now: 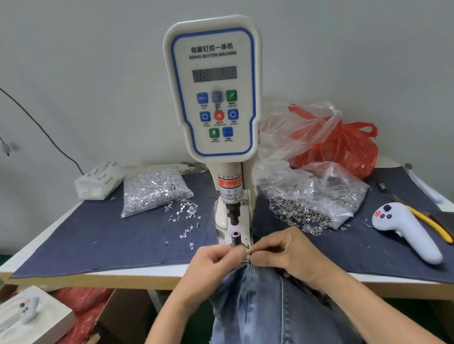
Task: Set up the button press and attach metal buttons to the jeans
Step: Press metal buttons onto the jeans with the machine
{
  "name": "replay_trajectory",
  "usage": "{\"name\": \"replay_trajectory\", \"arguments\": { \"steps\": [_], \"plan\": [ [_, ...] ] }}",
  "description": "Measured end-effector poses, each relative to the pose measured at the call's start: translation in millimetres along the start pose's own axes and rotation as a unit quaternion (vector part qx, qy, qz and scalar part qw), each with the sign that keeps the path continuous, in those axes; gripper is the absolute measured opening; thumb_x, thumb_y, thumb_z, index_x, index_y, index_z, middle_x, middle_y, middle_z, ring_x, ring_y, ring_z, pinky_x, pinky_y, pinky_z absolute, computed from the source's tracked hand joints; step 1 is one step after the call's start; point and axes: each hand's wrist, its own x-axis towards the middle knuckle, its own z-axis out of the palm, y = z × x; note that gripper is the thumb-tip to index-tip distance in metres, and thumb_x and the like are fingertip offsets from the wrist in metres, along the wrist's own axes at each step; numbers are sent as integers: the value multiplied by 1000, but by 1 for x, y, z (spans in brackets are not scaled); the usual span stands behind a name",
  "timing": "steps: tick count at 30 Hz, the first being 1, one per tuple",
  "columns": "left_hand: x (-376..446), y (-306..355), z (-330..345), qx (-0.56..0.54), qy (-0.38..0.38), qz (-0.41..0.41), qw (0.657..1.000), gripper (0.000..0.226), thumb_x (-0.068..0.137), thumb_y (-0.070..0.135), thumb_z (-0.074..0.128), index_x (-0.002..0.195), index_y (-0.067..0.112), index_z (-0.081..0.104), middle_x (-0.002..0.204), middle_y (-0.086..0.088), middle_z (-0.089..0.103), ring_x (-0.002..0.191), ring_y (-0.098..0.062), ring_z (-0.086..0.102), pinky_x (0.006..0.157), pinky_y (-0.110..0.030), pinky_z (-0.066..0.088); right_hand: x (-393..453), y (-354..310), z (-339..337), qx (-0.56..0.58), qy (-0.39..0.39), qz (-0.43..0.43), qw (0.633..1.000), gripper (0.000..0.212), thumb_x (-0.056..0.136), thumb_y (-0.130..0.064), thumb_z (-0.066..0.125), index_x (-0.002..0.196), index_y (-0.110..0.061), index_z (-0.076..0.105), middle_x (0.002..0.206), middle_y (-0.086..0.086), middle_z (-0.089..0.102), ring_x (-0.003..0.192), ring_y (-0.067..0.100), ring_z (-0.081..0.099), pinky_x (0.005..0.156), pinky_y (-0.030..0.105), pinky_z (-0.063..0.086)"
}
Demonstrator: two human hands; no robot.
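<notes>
**Jeans held at the press die, both hands pinching the waistband**

The table [55,245] stood against a pale wall, covered by a dark blue cloth [107,244]. The press [219,91] rose at its middle front edge, its panel marked "SERVO BUTTON MACHINE", with the punch [232,214] directly above the lower die [236,236].

The jeans [268,311] hung off the table's front edge, between the forearms, with the waistband edge raised to just in front of the die. Whether the denim touched the die could not be told.

The left hand [215,266] and right hand [284,254] met at that edge, knuckles up, fingers curled tight. Both pinched the waistband between thumb and fingertips, almost touching each other. A small metal piece [249,253] showed between the two pinches; which hand held it could not be told.

Left of the press lay a clear bag of tacks [152,191], with loose tacks [185,212] spilled beside it. Right of the press lay a bag of buttons [319,196], its contents spilling toward the right hand. A red bag [344,146] sat behind it. A white controller [406,231] lay well to the right of the hands.
</notes>
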Motion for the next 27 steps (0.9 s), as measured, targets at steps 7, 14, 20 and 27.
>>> {"name": "replay_trajectory", "arguments": {
  "steps": [7,14,20,27],
  "plan": [
    [-51,56,4,-14,-151,56,987,21,84,30,65,67,17,67,63,5,54,59,-9,47,58,-20,35,-33,-54,-11,81,-72,-16,994,19,85,-22,57,94,-15,72,85,3,72,64,17,58,50,16,45],
    [-77,78,-19,-157,-116,134,972,25,69,35,75,63,12,69,65,-4,62,58,-18,55,61,-24,46,-50,-58,-25,-123,-233,47,964,15,85,-23,65,97,-15,67,83,-13,65,77,4,57,72,18,43],
    [-89,73,-42,-203,-75,127,968,20,74,16,66,61,2,64,66,-11,61,58,-20,57,60,-20,47,-60,-67,-21,41,-71,7,997,10,87,-11,61,78,-7,61,69,4,59,59,7,53,57,22,43],
    [-88,61,-53,-62,-9,30,998,42,70,31,73,74,-9,61,71,-19,59,65,-25,56,63,-31,45,-50,-123,-17,77,-53,-58,994,16,88,-15,59,75,-11,66,65,-5,67,56,4,60,53,13,46]
  ]
}}
